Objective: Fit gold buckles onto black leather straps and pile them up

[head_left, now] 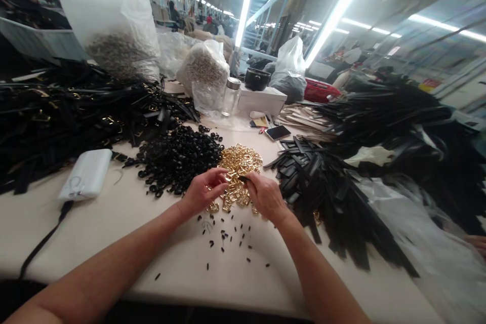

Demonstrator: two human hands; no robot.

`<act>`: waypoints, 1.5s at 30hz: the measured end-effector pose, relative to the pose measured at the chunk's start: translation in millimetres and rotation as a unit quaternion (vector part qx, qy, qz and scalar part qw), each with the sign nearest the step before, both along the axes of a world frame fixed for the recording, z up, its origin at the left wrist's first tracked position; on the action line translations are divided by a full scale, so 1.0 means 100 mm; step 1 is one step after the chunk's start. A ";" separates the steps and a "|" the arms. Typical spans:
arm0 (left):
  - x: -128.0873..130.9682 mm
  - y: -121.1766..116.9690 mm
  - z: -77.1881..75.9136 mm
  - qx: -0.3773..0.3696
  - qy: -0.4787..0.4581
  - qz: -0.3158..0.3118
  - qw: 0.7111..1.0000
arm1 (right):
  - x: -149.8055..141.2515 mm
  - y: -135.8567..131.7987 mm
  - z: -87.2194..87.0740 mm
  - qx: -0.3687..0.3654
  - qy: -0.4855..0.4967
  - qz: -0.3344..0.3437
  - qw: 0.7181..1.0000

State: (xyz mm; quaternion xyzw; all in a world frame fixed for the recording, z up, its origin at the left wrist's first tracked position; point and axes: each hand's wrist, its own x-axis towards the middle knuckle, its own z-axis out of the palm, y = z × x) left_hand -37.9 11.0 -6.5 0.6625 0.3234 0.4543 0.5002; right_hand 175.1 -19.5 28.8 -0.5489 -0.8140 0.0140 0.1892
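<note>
"Starting at the left, why is the white device [86,174] out there?"

"Probably so its cable [42,243] leads to the near edge well apart from the left forearm [125,253]. Next, the black loops [178,157] are heaped just beside the left hand [205,190], likely for short reaches."

"And its fingers?"

"Loosely curled, thumb apart; nothing shows between them, though blur leaves some doubt. The gold buckles [241,157] lie between and beyond both hands, handy to either. The right hand [268,195] pinches a small dark piece [243,178], fingers closed, perhaps for fine control."

"Room to move?"

"Left and middle, mostly: the pale counter [170,268] shows between the arms, sprinkled with tiny black bits [223,249], down to its rounded near edge. Rightward, black straps [311,177] fan close to the right forearm [315,263], crowding it."
</note>
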 end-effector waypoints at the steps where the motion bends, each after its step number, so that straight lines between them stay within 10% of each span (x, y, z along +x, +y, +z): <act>1: 0.01 0.00 0.01 -0.026 -0.018 -0.014 0.999 | -0.10 -0.05 -0.02 -0.004 0.032 0.012 0.999; 13: 0.11 0.00 0.05 -0.280 -0.104 -0.023 0.954 | -0.21 -0.15 -0.25 -0.013 0.255 -0.037 0.966; 45: 0.08 0.00 0.00 -0.324 -0.162 -0.064 0.930 | -0.20 -0.14 -0.29 0.025 0.251 0.000 0.968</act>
